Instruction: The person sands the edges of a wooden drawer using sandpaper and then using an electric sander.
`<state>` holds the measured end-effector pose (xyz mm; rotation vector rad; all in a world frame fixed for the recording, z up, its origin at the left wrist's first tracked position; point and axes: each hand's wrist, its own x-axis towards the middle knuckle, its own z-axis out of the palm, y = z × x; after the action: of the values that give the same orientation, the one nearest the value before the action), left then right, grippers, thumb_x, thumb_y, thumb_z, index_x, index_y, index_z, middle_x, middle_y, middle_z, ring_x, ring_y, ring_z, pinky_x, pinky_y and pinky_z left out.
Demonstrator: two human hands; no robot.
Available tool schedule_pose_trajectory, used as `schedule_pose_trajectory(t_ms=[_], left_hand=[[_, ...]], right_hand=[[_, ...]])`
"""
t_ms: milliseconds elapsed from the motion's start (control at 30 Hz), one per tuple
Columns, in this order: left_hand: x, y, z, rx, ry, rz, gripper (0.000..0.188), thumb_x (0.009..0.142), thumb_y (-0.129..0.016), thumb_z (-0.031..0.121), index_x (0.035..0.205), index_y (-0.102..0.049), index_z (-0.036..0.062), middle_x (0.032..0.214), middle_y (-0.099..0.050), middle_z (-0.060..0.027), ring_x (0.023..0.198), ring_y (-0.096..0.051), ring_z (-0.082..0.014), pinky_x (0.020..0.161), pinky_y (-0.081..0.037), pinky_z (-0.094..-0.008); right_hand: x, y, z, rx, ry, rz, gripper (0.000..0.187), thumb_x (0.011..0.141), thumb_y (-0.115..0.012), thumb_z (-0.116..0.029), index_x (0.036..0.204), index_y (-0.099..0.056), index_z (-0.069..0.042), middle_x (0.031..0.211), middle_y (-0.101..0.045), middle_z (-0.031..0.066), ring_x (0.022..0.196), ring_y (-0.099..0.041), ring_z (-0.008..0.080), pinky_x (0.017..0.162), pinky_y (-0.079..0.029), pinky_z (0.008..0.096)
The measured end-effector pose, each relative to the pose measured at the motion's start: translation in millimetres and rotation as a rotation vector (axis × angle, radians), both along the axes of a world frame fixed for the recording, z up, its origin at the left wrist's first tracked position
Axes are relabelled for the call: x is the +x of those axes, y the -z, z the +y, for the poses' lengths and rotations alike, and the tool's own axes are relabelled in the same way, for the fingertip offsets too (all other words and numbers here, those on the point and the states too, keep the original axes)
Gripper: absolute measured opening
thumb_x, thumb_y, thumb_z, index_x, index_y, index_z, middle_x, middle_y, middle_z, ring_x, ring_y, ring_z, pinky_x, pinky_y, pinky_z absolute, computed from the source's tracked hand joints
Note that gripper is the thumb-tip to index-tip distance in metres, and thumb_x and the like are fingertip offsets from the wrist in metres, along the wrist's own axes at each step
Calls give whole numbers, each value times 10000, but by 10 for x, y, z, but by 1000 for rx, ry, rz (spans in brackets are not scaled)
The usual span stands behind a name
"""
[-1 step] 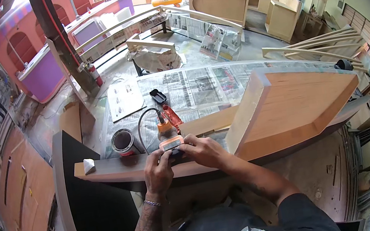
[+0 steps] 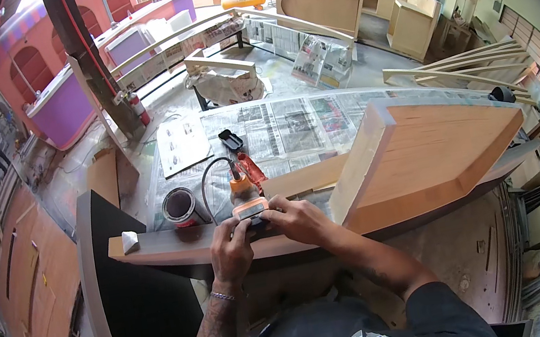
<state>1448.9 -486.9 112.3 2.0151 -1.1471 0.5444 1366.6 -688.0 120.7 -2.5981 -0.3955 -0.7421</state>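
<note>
A corded orange-and-grey power tool [image 2: 248, 206], by its shape a palm sander, lies tilted at the curved dark wooden edge, its base end toward me. My left hand [image 2: 231, 249] pinches the left side of that base end, thumb and fingers bent around it. From the other side my right hand [image 2: 298, 219] grips it, thumb near the left thumb. Both sets of fingers hide most of the black base, and I cannot make out any small piece between them. Its black cord [image 2: 204, 185] loops off to the left.
Left of the tool stands an open paint can [image 2: 181, 207]. A folded white piece of sandpaper or paper [image 2: 130, 241] sits on the wooden edge [image 2: 168, 241]. Beyond lie a black case [image 2: 231, 140], a red item [image 2: 251, 169] and newspaper [image 2: 288, 129]. A tall wooden panel [image 2: 424, 150] rises at right.
</note>
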Motion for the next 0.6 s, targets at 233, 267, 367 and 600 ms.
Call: schedule_pose_trajectory(t_ms=[233, 267, 367, 600], left_hand=[[-43, -38, -19, 26, -38, 52, 231, 777, -710, 1, 1005, -696, 33, 995, -637, -120, 890, -644, -308, 756, -536, -417], [-56, -66, -30, 28, -36, 53, 231, 777, -710, 1, 1005, -696, 33, 995, -637, -120, 890, -644, -308, 756, -536, -417], [-74, -134, -36, 19, -31, 120, 221, 783, -725, 15, 1003, -701, 26, 990, -635, -119, 879, -646, -307, 747, -535, -413], [-48, -153, -32, 37, -45, 73, 220, 777, -766, 42, 992, -718, 35, 940, -638, -110, 814, -657, -293, 696, -534, -403]], right_hand=[[-29, 13, 31, 54, 35, 5, 225, 877, -699, -131, 1094, -658, -88, 1015, -617, 117, 756, -699, 345, 626, -588, 436], [-29, 11, 23, 56, 38, 6, 225, 877, -699, -131, 1094, -658, -88, 1015, -617, 117, 756, -699, 345, 626, -588, 436], [-15, -8, 15, 28, 47, 11, 231, 864, -710, -129, 1085, -656, -85, 1014, -618, 119, 752, -697, 343, 624, -585, 441], [19, -8, 44, 82, 46, 19, 227, 852, -729, -120, 1066, -662, -80, 1013, -617, 125, 741, -693, 348, 619, -575, 448]])
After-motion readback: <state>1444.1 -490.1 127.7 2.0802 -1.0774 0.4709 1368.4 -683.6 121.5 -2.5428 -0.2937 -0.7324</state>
